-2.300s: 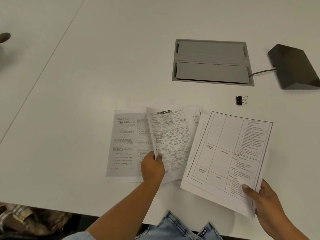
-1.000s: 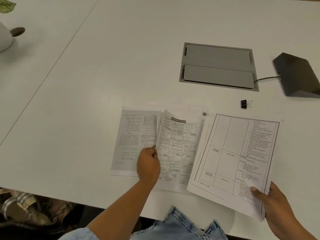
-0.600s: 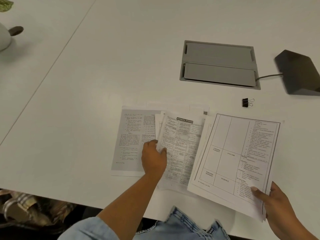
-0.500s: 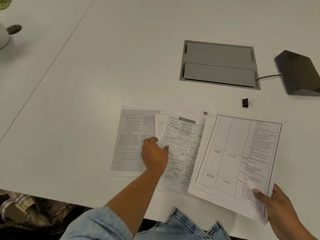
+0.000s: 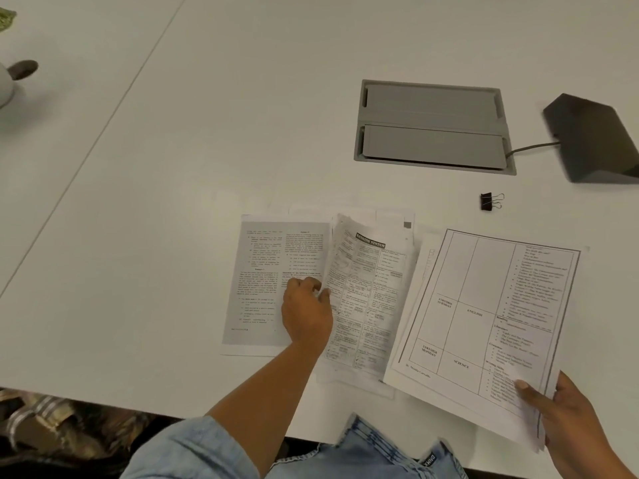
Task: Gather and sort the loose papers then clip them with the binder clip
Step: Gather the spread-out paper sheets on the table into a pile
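Printed papers lie spread near the front edge of the white table [image 5: 173, 202]. My left hand [image 5: 306, 312] pinches the left edge of the "Banking System" sheet [image 5: 366, 299], which curls up off the pile. A grey text page [image 5: 266, 271] lies flat to its left. My right hand [image 5: 570, 423] grips the lower right corner of a stack with a timetable sheet [image 5: 484, 312] on top, held tilted over the table. A small black binder clip [image 5: 489, 201] lies alone on the table, beyond the papers to the right.
A grey recessed cable hatch [image 5: 432, 126] sits in the table behind the papers. A dark wedge-shaped device [image 5: 594, 140] with a cable stands at the far right. A white pot [image 5: 5, 84] is at the far left edge.
My left hand shifted up along the Banking System sheet's left edge and lifted it so it curls. My right hand keeps the timetable stack in nearly the same place.
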A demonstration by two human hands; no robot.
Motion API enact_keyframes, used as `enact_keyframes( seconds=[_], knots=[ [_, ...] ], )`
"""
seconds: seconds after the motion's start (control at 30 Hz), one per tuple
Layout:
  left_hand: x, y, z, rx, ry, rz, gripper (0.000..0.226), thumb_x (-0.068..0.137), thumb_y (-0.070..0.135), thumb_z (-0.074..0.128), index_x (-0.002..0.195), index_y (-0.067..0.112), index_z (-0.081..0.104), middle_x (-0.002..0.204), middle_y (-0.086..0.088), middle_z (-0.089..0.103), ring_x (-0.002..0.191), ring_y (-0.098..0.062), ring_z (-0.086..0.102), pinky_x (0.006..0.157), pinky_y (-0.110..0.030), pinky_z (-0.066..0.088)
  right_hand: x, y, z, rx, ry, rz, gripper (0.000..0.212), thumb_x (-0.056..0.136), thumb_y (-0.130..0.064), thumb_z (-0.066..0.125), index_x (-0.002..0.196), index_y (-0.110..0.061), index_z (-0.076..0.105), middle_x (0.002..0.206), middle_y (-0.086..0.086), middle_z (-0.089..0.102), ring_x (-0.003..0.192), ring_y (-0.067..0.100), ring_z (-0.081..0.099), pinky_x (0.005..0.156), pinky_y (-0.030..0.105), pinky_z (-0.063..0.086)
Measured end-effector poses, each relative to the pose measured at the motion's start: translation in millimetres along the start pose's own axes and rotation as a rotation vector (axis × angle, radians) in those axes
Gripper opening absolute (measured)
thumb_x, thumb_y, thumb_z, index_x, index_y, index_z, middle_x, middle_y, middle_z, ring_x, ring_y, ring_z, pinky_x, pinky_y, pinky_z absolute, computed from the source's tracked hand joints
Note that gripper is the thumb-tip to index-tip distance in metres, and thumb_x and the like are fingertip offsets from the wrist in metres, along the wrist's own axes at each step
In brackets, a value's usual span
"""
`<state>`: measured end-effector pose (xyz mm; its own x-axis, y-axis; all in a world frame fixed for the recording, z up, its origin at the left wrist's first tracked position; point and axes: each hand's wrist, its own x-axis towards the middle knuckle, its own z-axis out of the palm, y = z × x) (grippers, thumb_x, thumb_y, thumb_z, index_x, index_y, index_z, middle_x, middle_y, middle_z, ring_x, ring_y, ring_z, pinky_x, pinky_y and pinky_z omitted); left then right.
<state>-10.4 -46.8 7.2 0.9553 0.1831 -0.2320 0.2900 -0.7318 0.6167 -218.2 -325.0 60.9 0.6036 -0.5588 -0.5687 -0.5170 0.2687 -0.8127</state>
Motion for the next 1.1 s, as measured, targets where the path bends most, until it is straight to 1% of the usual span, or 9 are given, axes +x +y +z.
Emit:
enact_keyframes(
  seconds=[0.1,0.2,0.3,0.57,0.67,0.83,0.9,1.0,1.1],
  knots=[
    [-5.2,-6.2,-2.0,-0.069,-0.01,-0.02,0.023,0.096,0.03,0.06,0.11,0.015,0.071,0.099,0.002,0.065,0.083,-0.017,0.064,0.071,-0.03,0.053,-2.0,0.8,0.3,-0.001,0.012,0.041,0.048,0.055,-0.025,0.085,0.097,-0.025,0.063,0.087,-0.013,0.077,0.105,0.032,0.064,0.078,0.032,0.056],
    [-7.3,-9.6,-4.6,-0.058,0.009,-0.026,0.03,0.1,0.033,0.052,0.123,0.022,0.067,0.102,0.002,0.069,0.084,-0.015,0.063,0.074,-0.033,0.057,-5.6,0.5,2.9,0.0,0.013,0.05,0.09,0.022,-0.055,0.092,0.101,-0.024,0.065,0.088,-0.014,0.077,0.095,0.022,0.07,0.064,0.02,0.058],
    [-8.2,-11.0,-7.1,-0.028,0.012,0.003,0.032,0.101,0.032,0.05,0.129,0.025,0.063,0.104,0.005,0.068,0.083,-0.012,0.061,0.073,-0.03,0.055,-10.5,-5.1,7.2,0.049,0.039,0.079,0.048,0.058,-0.034,0.089,0.098,-0.024,0.065,0.083,-0.015,0.077,0.104,0.031,0.067,0.058,0.016,0.057],
    [-1.8,-6.6,-3.8,-0.002,-0.028,0.017,0.027,0.09,0.017,0.067,0.117,0.013,0.067,0.115,-0.001,0.063,0.095,-0.02,0.066,0.076,-0.034,0.057,-18.3,-16.4,16.6,0.04,0.01,0.046,0.086,0.033,-0.054,0.091,0.109,-0.027,0.061,0.087,-0.014,0.075,0.099,0.024,0.065,0.099,0.036,0.039],
    [2.8,-1.5,0.1,0.022,-0.048,0.007,0.036,0.084,0.027,0.075,0.117,0.013,0.068,0.121,-0.003,0.059,0.102,-0.021,0.063,0.081,-0.033,0.054,-23.8,-20.6,15.2,0.08,0.018,0.071,0.047,0.075,-0.022,0.08,0.116,-0.023,0.056,0.095,-0.006,0.07,0.113,0.036,0.06,0.101,0.04,0.037],
    [10.5,10.2,11.0,0.075,-0.028,-0.064,0.045,0.076,0.037,0.081,0.112,0.013,0.068,0.119,-0.005,0.058,0.106,-0.023,0.058,0.087,-0.038,0.054,-17.0,-8.3,0.5,0.002,0.049,0.064,0.121,0.002,-0.068,0.084,0.114,-0.027,0.059,0.091,-0.009,0.072,0.092,0.016,0.063,0.101,0.038,0.037],
    [9.9,11.4,14.6,0.111,-0.025,-0.035,0.037,0.078,0.031,0.081,0.108,0.013,0.069,0.115,-0.006,0.06,0.102,-0.022,0.058,0.085,-0.037,0.053,-18.8,-10.0,-0.8,-0.038,0.05,0.051,0.104,0.019,-0.062,0.089,0.113,-0.028,0.06,0.091,-0.009,0.071,0.092,0.016,0.062,0.102,0.039,0.037],
    [6.5,10.2,16.8,0.178,0.031,0.027,0.032,0.08,0.025,0.079,0.108,0.014,0.07,0.112,-0.003,0.062,0.102,-0.021,0.058,0.09,-0.035,0.048,-20.5,-10.9,-1.7,-0.044,0.08,0.058,0.041,0.083,-0.009,0.071,0.122,-0.017,0.058,0.095,-0.006,0.066,0.106,0.034,0.061,0.103,0.042,0.037],
    [2.1,9.5,18.3,0.223,0.064,0.087,0.03,0.081,0.02,0.078,0.11,0.016,0.07,0.115,-0.001,0.063,0.107,-0.02,0.056,0.094,-0.033,0.04,-17.0,-2.1,-11.6,-0.141,0.112,0.066,0.046,0.089,0.003,0.06,0.132,-0.013,0.053,0.108,0.009,0.066,0.109,0.037,0.058,0.098,0.043,0.04]
  ],
)
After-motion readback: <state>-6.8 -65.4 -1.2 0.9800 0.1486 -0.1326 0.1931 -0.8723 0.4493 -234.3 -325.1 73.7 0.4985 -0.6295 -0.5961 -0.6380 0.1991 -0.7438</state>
